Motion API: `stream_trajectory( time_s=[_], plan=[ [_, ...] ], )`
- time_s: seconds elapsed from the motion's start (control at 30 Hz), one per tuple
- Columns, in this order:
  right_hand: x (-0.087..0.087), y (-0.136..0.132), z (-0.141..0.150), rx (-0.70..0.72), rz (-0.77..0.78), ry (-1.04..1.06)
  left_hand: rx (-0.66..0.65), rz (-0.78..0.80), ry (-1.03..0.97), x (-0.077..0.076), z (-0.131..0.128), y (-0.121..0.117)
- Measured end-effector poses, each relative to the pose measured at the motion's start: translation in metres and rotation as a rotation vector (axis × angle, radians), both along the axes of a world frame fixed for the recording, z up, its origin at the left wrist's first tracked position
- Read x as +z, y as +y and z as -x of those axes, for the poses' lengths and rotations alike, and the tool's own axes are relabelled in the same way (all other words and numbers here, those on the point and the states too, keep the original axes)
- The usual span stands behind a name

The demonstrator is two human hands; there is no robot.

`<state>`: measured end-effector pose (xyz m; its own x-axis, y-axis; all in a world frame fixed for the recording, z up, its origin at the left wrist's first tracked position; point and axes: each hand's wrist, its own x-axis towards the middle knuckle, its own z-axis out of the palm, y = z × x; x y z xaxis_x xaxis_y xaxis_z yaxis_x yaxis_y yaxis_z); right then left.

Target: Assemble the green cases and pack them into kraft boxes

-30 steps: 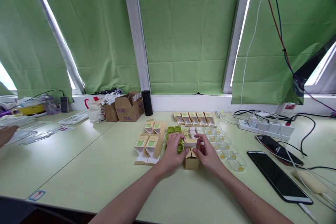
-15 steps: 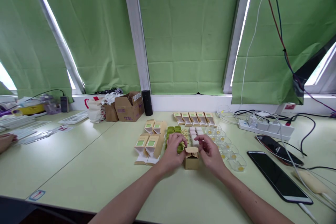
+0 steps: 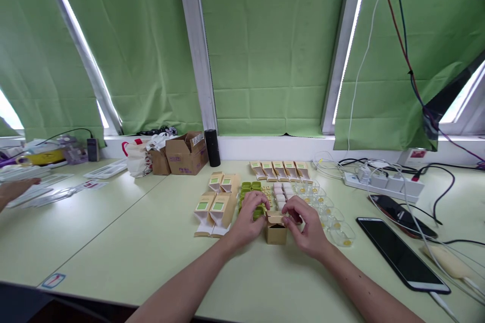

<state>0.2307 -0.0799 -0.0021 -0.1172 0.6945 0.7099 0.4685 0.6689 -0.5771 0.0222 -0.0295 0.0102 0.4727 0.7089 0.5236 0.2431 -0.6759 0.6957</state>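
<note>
Box lid [image 3: 275, 218] lower vs. b4

Pale green table [image 3: 125, 242], dark seam running across its left part. Clock centred on small brown carton [image 3: 276, 235] standing at the near middle. 12: pale blocks [image 3: 278, 192]; beyond, row of five labelled cartons [image 3: 280, 171]. 11: green holders [image 3: 246, 186]; farther, black cylinder [image 3: 212, 149]. Between 10 and 11: cardboard box [image 3: 187, 155]. 10: four green-labelled cartons [image 3: 219, 213] near, white bag [image 3: 138, 162] far. 2: clear containers [image 3: 342, 234], then white power strip [image 3: 382, 186]. Just past 3: large phone [image 3: 401, 252]. Between the holders and blocks, yellowish bits [image 3: 267, 193], probably small loose pieces; too small to be sure.
</note>
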Motion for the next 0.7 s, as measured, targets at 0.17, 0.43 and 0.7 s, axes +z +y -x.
stream_trajectory(
  time_s=[0.17, 0.43, 0.7],
  plan=[
    [-0.001, -0.001, -0.004, 0.018, -0.017, -0.101, -0.055, -0.047, -0.041, 0.005, 0.004, -0.004],
    [0.000, -0.001, -0.004, 0.042, -0.032, -0.125, -0.078, -0.113, 0.007, 0.010, 0.004, -0.009],
    [-0.003, -0.001, -0.004, 0.052, -0.074, -0.172, -0.087, -0.135, 0.004, 0.011, 0.004, -0.011]
  ],
)
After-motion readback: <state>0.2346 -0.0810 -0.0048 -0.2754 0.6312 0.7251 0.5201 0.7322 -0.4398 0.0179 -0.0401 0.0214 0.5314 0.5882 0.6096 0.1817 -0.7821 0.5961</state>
